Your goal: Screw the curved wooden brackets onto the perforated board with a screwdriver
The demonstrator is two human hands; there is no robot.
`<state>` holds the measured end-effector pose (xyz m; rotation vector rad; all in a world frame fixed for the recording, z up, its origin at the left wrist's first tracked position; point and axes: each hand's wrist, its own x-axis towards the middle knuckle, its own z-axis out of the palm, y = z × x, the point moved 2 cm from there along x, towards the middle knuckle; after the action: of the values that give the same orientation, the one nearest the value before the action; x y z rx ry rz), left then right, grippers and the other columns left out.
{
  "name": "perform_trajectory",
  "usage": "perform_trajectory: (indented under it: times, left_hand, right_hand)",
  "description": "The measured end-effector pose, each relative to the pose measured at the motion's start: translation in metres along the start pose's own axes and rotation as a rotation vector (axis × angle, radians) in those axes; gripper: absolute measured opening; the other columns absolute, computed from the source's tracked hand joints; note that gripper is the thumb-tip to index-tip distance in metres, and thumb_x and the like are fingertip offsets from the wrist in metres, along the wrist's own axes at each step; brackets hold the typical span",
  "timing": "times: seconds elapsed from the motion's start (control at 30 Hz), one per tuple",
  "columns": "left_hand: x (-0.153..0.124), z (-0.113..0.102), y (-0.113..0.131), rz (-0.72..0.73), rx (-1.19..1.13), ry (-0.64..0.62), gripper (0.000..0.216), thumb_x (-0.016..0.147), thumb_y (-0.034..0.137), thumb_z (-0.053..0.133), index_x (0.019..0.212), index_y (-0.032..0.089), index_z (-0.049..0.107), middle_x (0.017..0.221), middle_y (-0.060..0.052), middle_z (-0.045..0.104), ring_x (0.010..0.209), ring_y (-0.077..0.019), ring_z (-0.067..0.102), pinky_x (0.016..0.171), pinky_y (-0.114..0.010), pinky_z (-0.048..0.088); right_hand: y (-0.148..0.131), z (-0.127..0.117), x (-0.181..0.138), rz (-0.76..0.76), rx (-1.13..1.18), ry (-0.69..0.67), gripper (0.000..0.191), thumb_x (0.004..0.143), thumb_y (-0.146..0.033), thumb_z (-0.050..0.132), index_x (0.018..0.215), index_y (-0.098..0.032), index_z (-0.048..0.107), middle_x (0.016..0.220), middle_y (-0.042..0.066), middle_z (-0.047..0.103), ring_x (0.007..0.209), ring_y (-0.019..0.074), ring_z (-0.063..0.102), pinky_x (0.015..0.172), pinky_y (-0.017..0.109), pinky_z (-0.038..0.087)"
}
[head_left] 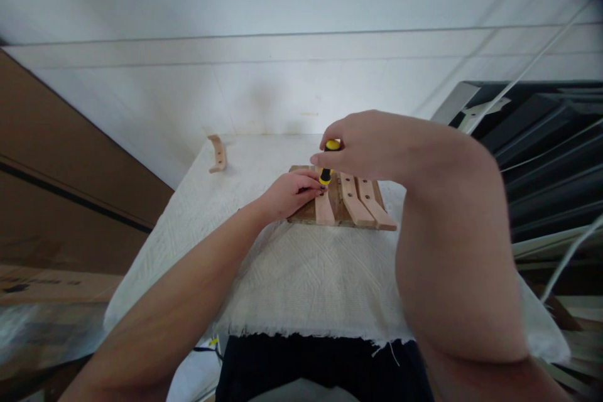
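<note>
My right hand (355,144) is closed round the yellow and black handle of a screwdriver (326,176), which stands nearly upright with its tip down. The tip meets a pale curved wooden piece (325,210) that lies on a brown wooden board (301,212). My left hand (289,193) rests on the board's left side, fingers closed on that same piece beside the tip; its far end is partly hidden by the fingers. To the right, two similar curved wooden pieces (354,201) (374,204) lie side by side on the board, each with dark screw spots.
Another curved wooden piece (218,154) lies at the back left of the white cloth-covered table (292,276). A white wall (264,88) stands behind. Brown cardboard (61,176) is on the left, and dark slatted panels (560,151) with white cords are on the right.
</note>
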<state>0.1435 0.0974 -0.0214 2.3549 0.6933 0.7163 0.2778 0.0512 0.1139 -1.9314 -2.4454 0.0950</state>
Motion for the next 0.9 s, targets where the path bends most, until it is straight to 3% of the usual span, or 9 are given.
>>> perform_trajectory:
  times: [0.1, 0.2, 0.3, 0.53, 0.63, 0.77, 0.9]
  left_hand:
    - [0.0, 0.0, 0.0, -0.007, 0.0, 0.007, 0.018, 0.087, 0.019, 0.057, 0.089, 0.018, 0.075, 0.107, -0.007, 0.069, 0.102, -0.0166, 0.062, 0.096, -0.033, 0.048]
    - [0.0, 0.0, 0.001, 0.003, -0.007, 0.016, 0.018, 0.087, 0.019, 0.057, 0.088, 0.019, 0.075, 0.107, -0.006, 0.069, 0.102, -0.0161, 0.062, 0.095, -0.032, 0.048]
    - [0.001, 0.0, 0.001, 0.017, -0.013, 0.017, 0.019, 0.087, 0.019, 0.056, 0.087, 0.019, 0.075, 0.106, -0.006, 0.07, 0.101, -0.0159, 0.062, 0.093, -0.032, 0.049]
    - [-0.001, 0.001, -0.002, -0.004, 0.004, 0.021, 0.018, 0.087, 0.018, 0.057, 0.09, 0.019, 0.075, 0.108, -0.007, 0.069, 0.103, -0.0166, 0.062, 0.096, -0.034, 0.048]
    - [-0.001, 0.001, -0.003, -0.01, 0.007, 0.019, 0.018, 0.086, 0.018, 0.057, 0.091, 0.018, 0.074, 0.109, -0.007, 0.069, 0.104, -0.017, 0.062, 0.097, -0.034, 0.047]
    - [-0.001, 0.001, -0.002, -0.005, 0.005, 0.028, 0.017, 0.086, 0.017, 0.057, 0.089, 0.019, 0.074, 0.108, -0.006, 0.069, 0.103, -0.016, 0.062, 0.097, -0.034, 0.047]
    - [0.0, 0.001, -0.002, -0.018, 0.005, 0.026, 0.017, 0.086, 0.017, 0.057, 0.088, 0.018, 0.074, 0.109, -0.006, 0.069, 0.101, -0.0156, 0.062, 0.096, -0.033, 0.048]
  right_hand:
    - [0.003, 0.0, 0.001, 0.019, -0.004, 0.001, 0.028, 0.079, -0.042, 0.057, 0.077, -0.018, 0.071, 0.066, 0.008, 0.066, 0.068, 0.0219, 0.062, 0.065, 0.034, 0.045]
    - [0.006, 0.005, 0.011, 0.13, -0.006, 0.129, 0.04, 0.08, -0.052, 0.055, 0.087, -0.017, 0.072, 0.079, 0.014, 0.068, 0.083, 0.0284, 0.064, 0.072, 0.038, 0.046]
    - [0.009, 0.01, 0.019, 0.177, 0.0, 0.164, 0.048, 0.082, -0.056, 0.051, 0.096, -0.016, 0.072, 0.09, 0.016, 0.069, 0.092, 0.0302, 0.063, 0.076, 0.038, 0.045]
    - [0.013, 0.002, 0.004, -0.043, 0.019, 0.002, 0.039, 0.081, -0.049, 0.053, 0.102, -0.021, 0.07, 0.086, 0.007, 0.07, 0.083, 0.0224, 0.063, 0.072, 0.033, 0.044]
    - [0.016, 0.001, 0.0, -0.029, 0.009, -0.059, 0.04, 0.079, -0.051, 0.056, 0.099, -0.019, 0.071, 0.081, 0.007, 0.069, 0.082, 0.0234, 0.063, 0.071, 0.033, 0.044]
    - [0.019, 0.005, 0.011, 0.127, -0.026, 0.092, 0.05, 0.08, -0.059, 0.052, 0.095, -0.015, 0.071, 0.086, 0.014, 0.069, 0.09, 0.0282, 0.062, 0.074, 0.035, 0.044]
    - [0.02, 0.01, 0.018, 0.134, -0.012, 0.152, 0.045, 0.079, -0.055, 0.055, 0.099, -0.017, 0.07, 0.091, 0.012, 0.07, 0.094, 0.0286, 0.062, 0.077, 0.037, 0.044]
